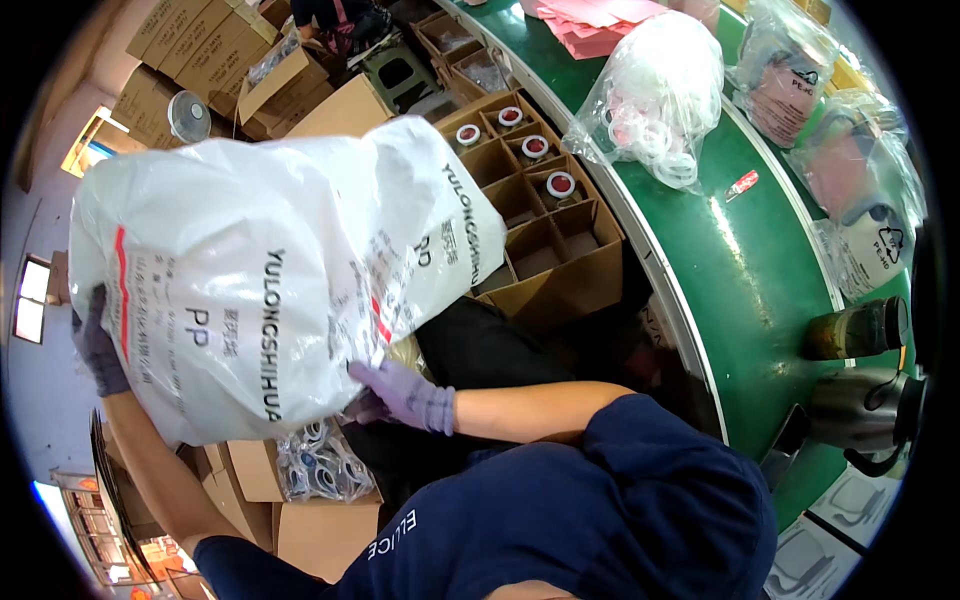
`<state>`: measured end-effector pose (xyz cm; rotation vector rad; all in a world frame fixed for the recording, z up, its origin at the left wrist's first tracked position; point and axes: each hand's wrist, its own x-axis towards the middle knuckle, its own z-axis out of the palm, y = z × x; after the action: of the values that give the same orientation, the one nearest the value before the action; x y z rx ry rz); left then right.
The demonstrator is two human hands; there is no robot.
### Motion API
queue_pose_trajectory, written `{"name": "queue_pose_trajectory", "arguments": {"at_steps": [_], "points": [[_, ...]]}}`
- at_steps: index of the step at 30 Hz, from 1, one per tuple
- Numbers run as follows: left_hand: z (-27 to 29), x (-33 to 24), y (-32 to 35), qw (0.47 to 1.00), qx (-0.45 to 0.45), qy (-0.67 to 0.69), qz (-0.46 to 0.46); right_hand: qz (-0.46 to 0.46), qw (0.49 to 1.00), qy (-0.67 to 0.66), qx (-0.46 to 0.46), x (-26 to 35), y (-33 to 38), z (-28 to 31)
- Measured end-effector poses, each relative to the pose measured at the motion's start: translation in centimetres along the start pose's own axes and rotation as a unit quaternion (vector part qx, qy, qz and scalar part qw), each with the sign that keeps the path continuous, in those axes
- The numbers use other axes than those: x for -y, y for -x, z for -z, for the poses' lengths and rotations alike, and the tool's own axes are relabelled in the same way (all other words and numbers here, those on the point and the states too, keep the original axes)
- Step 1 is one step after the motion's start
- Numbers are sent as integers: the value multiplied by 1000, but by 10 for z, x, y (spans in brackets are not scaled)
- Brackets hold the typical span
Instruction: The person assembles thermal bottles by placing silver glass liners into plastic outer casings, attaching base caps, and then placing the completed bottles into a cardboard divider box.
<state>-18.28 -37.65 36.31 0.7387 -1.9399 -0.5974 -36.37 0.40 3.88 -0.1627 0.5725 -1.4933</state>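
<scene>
Head view, one moment.

Sack: large, white, woven plastic, printed in black with a red stripe. It is held up off any surface at left-centre, tilted, its upper end toward the far right. It covers part of the divided carton behind it.

Left hand: purple glove, at the sack's left edge, low down. Fingers curl round that edge, clamped on the sack; fingertips are hidden behind the fabric. Bare forearm runs down toward the near left.

Right hand: purple glove, under the sack's lower right edge. Fingers are pressed up against the underside, closed on the fabric; the sack lies above and to the left of them. How far they wrap in I cannot tell. Forearm comes in from the right, out of a navy sleeve.

So the sack is gripped at two opposite points, left edge and lower right edge, and its bulk hangs between and above the two hands.

Surroundings:
- Divided carton, far centre-right: brown card cells, four of the far cells each hold a round white-and-red item; the nearer cells look empty or dark.
- Green desk curves along the right. On it are a clear bag of white rings, further clear bags with pink contents, a dark jar and a metal kettle.
- Near, below the sack: a small clear bag of rings on brown boxes.
- Far left: stacked brown cartons.
</scene>
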Motion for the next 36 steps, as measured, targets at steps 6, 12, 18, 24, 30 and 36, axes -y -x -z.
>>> {"name": "queue_pose_trajectory", "arguments": {"at_steps": [6,12,18,24,30,36], "points": [[-3,-47,-46,994,65,86,16,59,997,39,-16,5,-23,-17],[61,0,-58,994,53,-87,-38,76,953,290,31,2,-39,-34],[-16,46,49,849,100,-518,27,161,749,643,21,-42,-80,-28],[-257,90,257,839,430,-313,115,92,576,785,208,-105,-74,-25],[-173,147,271,936,195,26,292,192,756,625,33,68,-2,57],[-11,97,201,978,-79,48,187,365,632,619,-290,182,-34,172]]}}
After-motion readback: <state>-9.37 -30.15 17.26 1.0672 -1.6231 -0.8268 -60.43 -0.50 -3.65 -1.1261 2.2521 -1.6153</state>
